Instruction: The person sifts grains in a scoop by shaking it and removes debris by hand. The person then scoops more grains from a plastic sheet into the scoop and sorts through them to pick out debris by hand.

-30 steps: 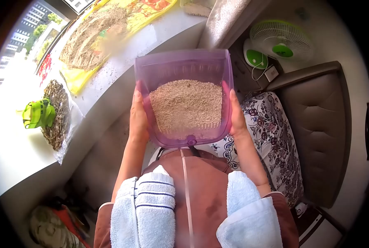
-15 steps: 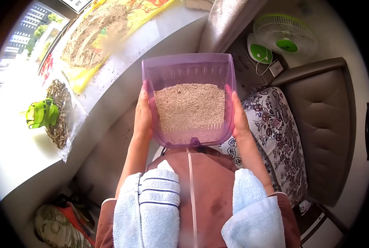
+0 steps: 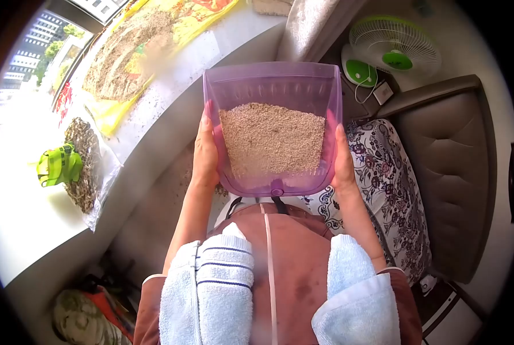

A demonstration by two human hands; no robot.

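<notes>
A purple see-through plastic bin (image 3: 271,73) is held out in front of my chest, between my two hands. Pale tan grains (image 3: 274,138) cover its bottom, with the surface sloping a little to the right. My left hand (image 3: 205,152) grips the bin's left wall, and my right hand (image 3: 342,161) grips the right wall. Both sets of fingers curl beneath and partly show pink through the plastic. A small round purple knob (image 3: 277,187) sits at the middle of the near edge.
A white windowsill (image 3: 38,230) at left carries a yellow plastic sheet (image 3: 110,115) with brownish grainy material, and a bright green bag (image 3: 59,165) on dried stalks. At right are a bed with a floral cover (image 3: 383,167), a brown headboard (image 3: 441,161) and a green-white fan (image 3: 395,49).
The bin has moved slightly up and to the right with both hands, tilting a little. The grains have shifted, now lying higher on the left.
</notes>
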